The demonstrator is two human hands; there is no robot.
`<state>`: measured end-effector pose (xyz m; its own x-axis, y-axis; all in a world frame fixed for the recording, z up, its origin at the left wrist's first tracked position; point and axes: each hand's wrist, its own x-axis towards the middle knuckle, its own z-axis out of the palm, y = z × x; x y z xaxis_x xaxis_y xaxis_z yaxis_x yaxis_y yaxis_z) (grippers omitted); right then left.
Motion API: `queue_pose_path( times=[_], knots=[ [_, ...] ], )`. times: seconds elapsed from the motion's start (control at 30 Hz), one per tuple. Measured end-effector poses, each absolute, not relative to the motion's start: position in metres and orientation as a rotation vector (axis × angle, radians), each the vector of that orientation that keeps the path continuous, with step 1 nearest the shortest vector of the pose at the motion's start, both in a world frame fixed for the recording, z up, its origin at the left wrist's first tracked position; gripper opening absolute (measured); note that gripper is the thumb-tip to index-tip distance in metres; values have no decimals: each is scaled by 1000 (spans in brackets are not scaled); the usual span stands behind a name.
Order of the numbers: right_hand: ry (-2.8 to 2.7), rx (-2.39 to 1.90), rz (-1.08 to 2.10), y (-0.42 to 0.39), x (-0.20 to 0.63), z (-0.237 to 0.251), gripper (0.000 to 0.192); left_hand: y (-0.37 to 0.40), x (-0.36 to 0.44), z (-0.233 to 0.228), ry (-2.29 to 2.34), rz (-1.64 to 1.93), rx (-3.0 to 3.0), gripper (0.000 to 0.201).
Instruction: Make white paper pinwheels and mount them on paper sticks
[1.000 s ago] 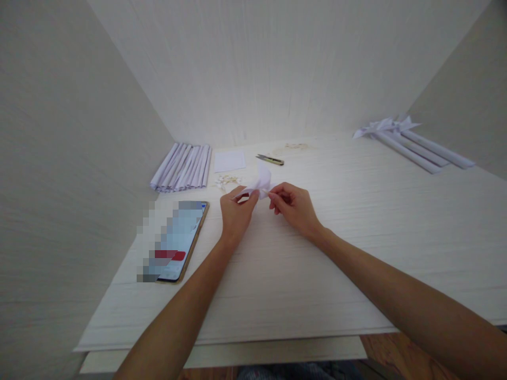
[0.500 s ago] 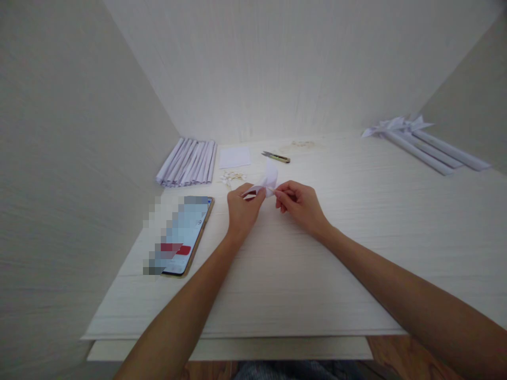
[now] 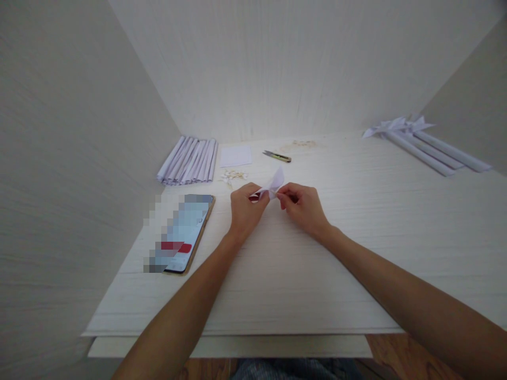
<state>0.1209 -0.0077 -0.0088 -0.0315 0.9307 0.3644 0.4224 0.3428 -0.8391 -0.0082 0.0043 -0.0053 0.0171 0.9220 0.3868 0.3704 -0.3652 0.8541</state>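
Far left, a phone (image 3: 186,232) lies flat on the desk (image 3: 301,274), screen up, its long side angled toward the rear-left corner; the screen content is blurred and cannot be read. Behind it, against the left wall, a row of rolled paper tubes (image 3: 189,168) lies side by side, touching one another. Just right of the tubes sits a flat white paper square (image 3: 236,156), and in front of that a small scatter of pale bits (image 3: 233,177), too small to identify. A small cutter (image 3: 277,155) with a dark blade end lies near the back of the desk, right of the paper square. At the centre, the left hand (image 3: 245,208) rests its heel on the desk, fingers curled, pinching the lower left part of a small folded white paper piece (image 3: 271,186) between thumb and fingertips. The right hand (image 3: 303,207) meets it from the other side, thumb and forefinger closed on the right edge of the same piece. The folded piece is held just above the desk surface between both hands, one pointed flap standing up and tilted to the right. A faint tan stain or residue (image 3: 300,143) shows near the back wall. Far right, well apart from the hands, several long paper rolls with folded pinwheel-like heads (image 3: 420,143) lie together, heads pointing left.
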Motion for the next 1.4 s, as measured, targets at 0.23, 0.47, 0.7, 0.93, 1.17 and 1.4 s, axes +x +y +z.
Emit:
queue_pose_path(
  times=[0.23, 0.47, 0.7, 0.93, 1.17, 1.4],
  knots=[
    [-1465, -1241, 944, -6, 122, -7, 13, 5, -9, -7, 1309, 1305, 1872, 12],
    [-1537, -1324, 843, -8, 121, -1, 12, 7, -11, -8, 1258, 1283, 1903, 12],
    [-1414, -1248, 859, -9, 120, -5, 11, 4, -8, -2, 1288, 1328, 1715, 11],
    [-1266, -1253, 1088, -9, 116, 1, 13, 5, -6, -3, 1276, 1332, 1537, 11],
    [-1403, -1293, 957, -9, 120, -1, 14, 7, -7, -4, 1238, 1325, 1578, 10],
    [-1704, -1317, 497, -12, 121, 2, 15, 6, -8, -2, 1231, 1318, 1550, 11]
  ],
)
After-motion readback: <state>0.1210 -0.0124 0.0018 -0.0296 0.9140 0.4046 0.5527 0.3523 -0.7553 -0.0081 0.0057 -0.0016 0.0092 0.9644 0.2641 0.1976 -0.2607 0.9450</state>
